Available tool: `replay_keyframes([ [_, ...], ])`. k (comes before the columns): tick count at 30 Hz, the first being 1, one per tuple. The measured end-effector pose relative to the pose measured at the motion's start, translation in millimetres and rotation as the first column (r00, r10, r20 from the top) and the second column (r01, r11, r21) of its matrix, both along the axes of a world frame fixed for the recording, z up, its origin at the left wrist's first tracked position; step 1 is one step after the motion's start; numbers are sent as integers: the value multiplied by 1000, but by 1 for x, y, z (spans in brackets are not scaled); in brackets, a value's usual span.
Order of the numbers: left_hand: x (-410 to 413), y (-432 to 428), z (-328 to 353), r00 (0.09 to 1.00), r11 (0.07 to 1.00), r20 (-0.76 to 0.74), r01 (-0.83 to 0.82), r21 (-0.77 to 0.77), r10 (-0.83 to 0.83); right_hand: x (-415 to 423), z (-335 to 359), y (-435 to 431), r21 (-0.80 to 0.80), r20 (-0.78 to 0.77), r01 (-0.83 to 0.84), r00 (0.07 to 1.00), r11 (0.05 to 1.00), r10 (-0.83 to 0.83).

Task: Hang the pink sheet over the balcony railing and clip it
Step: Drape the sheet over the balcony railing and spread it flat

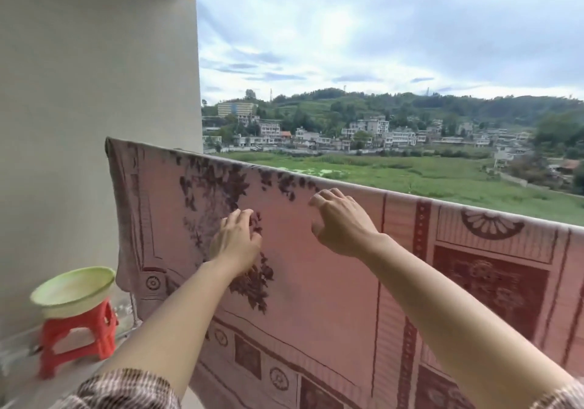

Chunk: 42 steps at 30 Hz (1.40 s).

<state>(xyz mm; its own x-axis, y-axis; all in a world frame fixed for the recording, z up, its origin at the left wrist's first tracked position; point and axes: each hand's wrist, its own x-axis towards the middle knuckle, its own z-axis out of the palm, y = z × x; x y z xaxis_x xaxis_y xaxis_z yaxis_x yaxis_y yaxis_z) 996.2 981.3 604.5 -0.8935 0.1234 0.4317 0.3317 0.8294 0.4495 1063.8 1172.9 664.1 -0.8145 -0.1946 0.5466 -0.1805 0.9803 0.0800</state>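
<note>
The pink sheet [316, 276], patterned with dark red flowers and borders, hangs draped over the balcony railing, which it hides fully along the top fold. My left hand [237, 244] hovers at the sheet's front face below the fold, fingers loosely curled and empty. A little to the right and higher, just under the fold, my right hand [341, 222] has its fingers spread and bent and holds nothing. No clip is in sight.
A pale green plastic basin [72, 291] sits on a red plastic stool [79, 339] in the left corner by the grey wall [94, 92]. Beyond the sheet lie open sky, a green field and distant houses.
</note>
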Motion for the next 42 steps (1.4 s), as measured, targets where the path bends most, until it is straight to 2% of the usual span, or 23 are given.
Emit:
replay_keyframes([
  [12, -202, -181, -42, 977, 983, 138, -172, 64, 161, -253, -50, -179, -166, 204, -204, 950, 965, 236],
  [20, -337, -322, -54, 908, 923, 220, -379, 65, 357, -425, -75, -314, -259, 339, -294, 864, 920, 372],
  [24, -398, -385, -80, 864, 876, 286, -464, 131, 414, -491, -102, -376, -276, 372, -316, 835, 908, 404],
  [28, -466, -440, -118, 854, 869, 345, -465, 171, 389, -561, -135, -438, -293, 407, -305, 818, 906, 407],
  [34, -583, -528, -162, 839, 868, 479, -419, 267, 257, -670, -170, -527, -339, 481, -188, 807, 922, 342],
  [38, -661, -587, -174, 822, 863, 534, -405, 301, 200, -737, -176, -582, -322, 531, -99, 804, 942, 266],
  [42, -741, -628, -174, 805, 843, 571, -413, 345, 161, -806, -162, -621, -290, 492, -114, 834, 950, 251],
])
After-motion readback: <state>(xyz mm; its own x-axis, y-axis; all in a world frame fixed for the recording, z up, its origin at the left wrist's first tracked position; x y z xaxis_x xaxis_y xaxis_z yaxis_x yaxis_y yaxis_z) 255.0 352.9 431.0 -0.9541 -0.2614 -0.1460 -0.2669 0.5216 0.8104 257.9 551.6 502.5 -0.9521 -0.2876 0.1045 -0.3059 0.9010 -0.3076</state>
